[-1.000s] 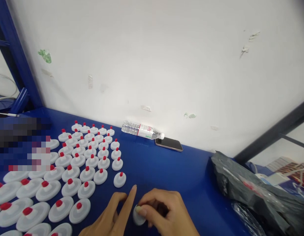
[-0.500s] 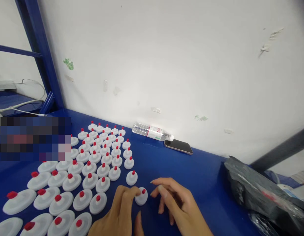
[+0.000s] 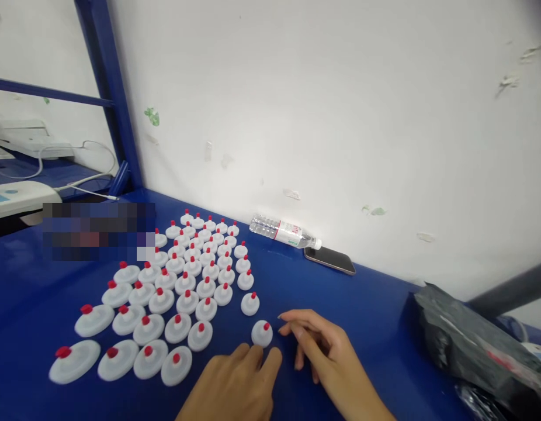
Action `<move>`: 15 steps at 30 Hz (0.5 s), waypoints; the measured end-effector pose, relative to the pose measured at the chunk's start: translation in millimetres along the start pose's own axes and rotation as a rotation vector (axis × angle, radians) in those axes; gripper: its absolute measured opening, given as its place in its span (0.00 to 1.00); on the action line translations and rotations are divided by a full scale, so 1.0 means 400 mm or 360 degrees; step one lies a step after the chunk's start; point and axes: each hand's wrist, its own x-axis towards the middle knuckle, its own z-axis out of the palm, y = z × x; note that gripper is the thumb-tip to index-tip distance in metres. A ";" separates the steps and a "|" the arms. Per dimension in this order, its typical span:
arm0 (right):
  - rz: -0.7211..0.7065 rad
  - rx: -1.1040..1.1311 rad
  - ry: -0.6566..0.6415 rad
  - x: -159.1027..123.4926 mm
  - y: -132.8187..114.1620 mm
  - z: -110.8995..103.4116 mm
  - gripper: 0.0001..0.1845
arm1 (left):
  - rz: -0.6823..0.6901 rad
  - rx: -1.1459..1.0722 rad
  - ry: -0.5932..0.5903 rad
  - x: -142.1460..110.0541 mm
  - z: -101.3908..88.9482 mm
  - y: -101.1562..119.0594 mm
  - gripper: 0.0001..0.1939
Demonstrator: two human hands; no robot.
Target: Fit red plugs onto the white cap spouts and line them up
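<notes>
Nearest to both hands is a white round lid [image 3: 262, 334] with a short red-tipped spout, standing upright on the blue table [image 3: 292, 397]. My left hand [image 3: 238, 383] is palm down just in front of it, fingers bent and slightly apart; its fingertips are partly hidden, so contact with the lid is unclear. To the lid's right, my right hand [image 3: 327, 356] hovers with loosely bent fingers and nothing in them. Another such lid [image 3: 250, 304] stands just behind. Several more matching lids [image 3: 177, 328] spread in slanting rows over the table's left half.
A clear plastic bottle [image 3: 285, 231] lies along the white wall [image 3: 323, 117], its cap end by a dark phone [image 3: 330, 259]. A dark grey plastic bag [image 3: 467, 339] rests at the right. Blue frame posts [image 3: 117, 93] and white cables [image 3: 95, 190] are at the left.
My view has swung left, shifting the scene rightward. My left hand has drawn back from the near lid, which now sits slightly closer to the lid behind. My right hand keeps its loose pose.
</notes>
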 end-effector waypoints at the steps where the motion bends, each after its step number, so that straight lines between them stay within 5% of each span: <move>1: -0.0002 0.0007 0.0003 0.001 -0.001 0.000 0.22 | -0.0009 -0.0026 -0.0036 0.000 -0.008 0.004 0.21; 9: 0.0004 -0.0051 0.0007 0.016 0.023 -0.007 0.29 | -0.0045 -0.0102 -0.0088 -0.010 -0.061 0.026 0.10; 15: -0.0027 -0.0068 0.0015 0.017 0.034 -0.016 0.31 | -0.0285 -0.0058 -0.0057 -0.001 -0.032 0.066 0.15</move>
